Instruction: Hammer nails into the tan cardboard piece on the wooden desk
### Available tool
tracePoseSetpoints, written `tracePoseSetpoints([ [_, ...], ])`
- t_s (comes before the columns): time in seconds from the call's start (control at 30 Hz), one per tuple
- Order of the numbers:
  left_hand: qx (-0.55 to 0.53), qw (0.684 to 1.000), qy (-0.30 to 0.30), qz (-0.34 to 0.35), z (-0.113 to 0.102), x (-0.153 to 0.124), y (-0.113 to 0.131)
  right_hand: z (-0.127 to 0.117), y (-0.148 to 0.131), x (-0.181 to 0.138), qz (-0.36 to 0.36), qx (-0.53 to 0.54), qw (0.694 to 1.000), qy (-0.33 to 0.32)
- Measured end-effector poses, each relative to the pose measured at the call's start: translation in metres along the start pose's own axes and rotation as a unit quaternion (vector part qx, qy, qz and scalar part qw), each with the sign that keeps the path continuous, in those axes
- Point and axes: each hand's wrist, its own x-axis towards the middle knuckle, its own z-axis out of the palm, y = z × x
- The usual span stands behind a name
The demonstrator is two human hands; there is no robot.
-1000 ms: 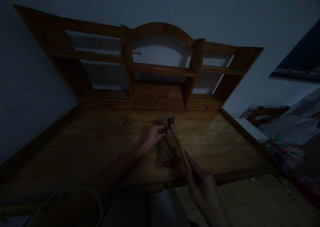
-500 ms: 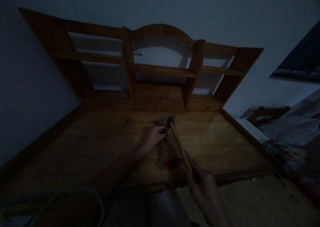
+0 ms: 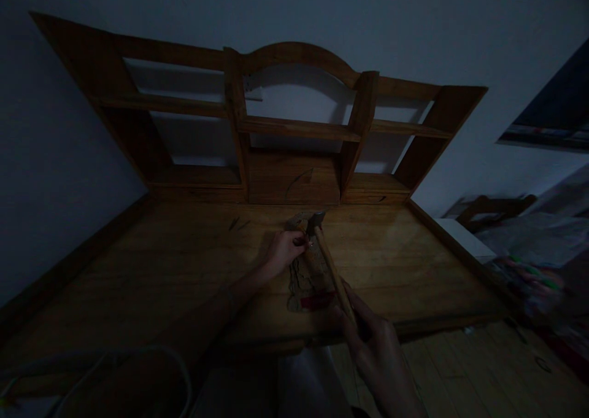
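1. A hammer (image 3: 327,253) is gripped by the right hand (image 3: 375,350) at the near end of its wooden handle, so the long shaft reaches out over the desk (image 3: 161,270) and the metal head sits far from the body.
2. The hammer head is held just above the far end of a small flat board (image 3: 309,277), which lies on the desk near its middle, close to the near edge.
3. The left hand (image 3: 284,249) is pinched shut on something small right beside the hammer head; it is too dark and tiny to be named, though it seems to be steadied upright under the head.
4. The left fingers are kept to the left of the head, out of its line.
5. The board lies flat, apparently as a pad between the work and the desk top; a red patch is seen at its near end.
6. A shelf unit (image 3: 294,129) stands at the far edge of the desk, against the wall.
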Motion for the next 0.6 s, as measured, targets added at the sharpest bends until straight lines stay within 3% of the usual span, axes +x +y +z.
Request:
tracePoseSetpoints([
  [0.13,-0.001,1.000,0.000,-0.016,0.0013,0.0001,-0.0006,-0.0029,-0.0012,-0.0005,0.009,-0.013,1.000,0.015],
  [0.27,0.012,1.000,-0.006,0.004,-0.0012,-0.0003,0.0035,-0.0002,0.0035,-0.0001,0.021,-0.002,1.000,-0.008],
  [0.43,0.110,0.992,0.046,0.039,-0.0055,0.0006,0.0074,-0.0001,0.0021,0.0009,0.014,0.003,1.000,-0.002],
  [0.6,0.121,0.991,0.051,0.032,-0.0032,0.0028,0.0030,-0.0052,-0.0044,-0.0004,0.030,-0.025,0.999,0.025],
])
